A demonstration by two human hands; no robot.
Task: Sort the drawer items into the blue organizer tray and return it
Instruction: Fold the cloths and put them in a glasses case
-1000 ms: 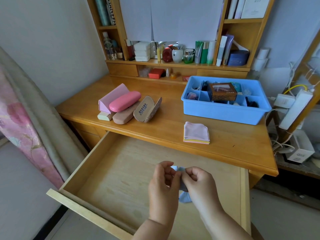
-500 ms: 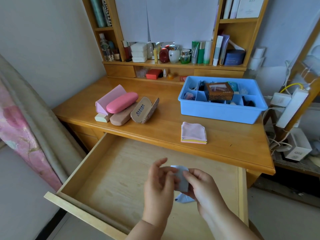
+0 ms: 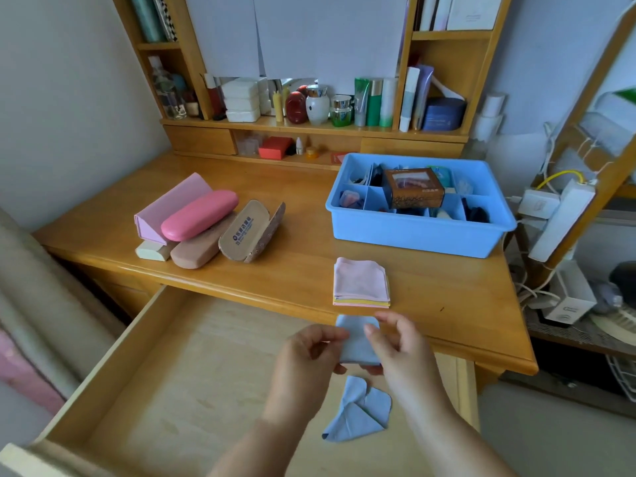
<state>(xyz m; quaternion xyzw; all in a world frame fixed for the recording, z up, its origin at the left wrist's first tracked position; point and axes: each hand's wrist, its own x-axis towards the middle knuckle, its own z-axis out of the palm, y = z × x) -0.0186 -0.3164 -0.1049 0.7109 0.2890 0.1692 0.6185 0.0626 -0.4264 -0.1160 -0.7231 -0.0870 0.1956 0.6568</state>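
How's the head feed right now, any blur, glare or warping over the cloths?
Head view: even daylight, no glare; the folded blue cloth and both hands, left and right, are slightly soft; the cloth stack is sharp; wide-angle bending curves the desk edges.

The hands, left (image 3: 306, 352) and right (image 3: 401, 346), cover the side edges of the folded blue cloth (image 3: 358, 342). The brown box (image 3: 413, 187) hides part of the tray (image 3: 413, 235) compartments; the small things inside are too dim to name. The drawer (image 3: 172, 390) is cut off at the bottom edge.
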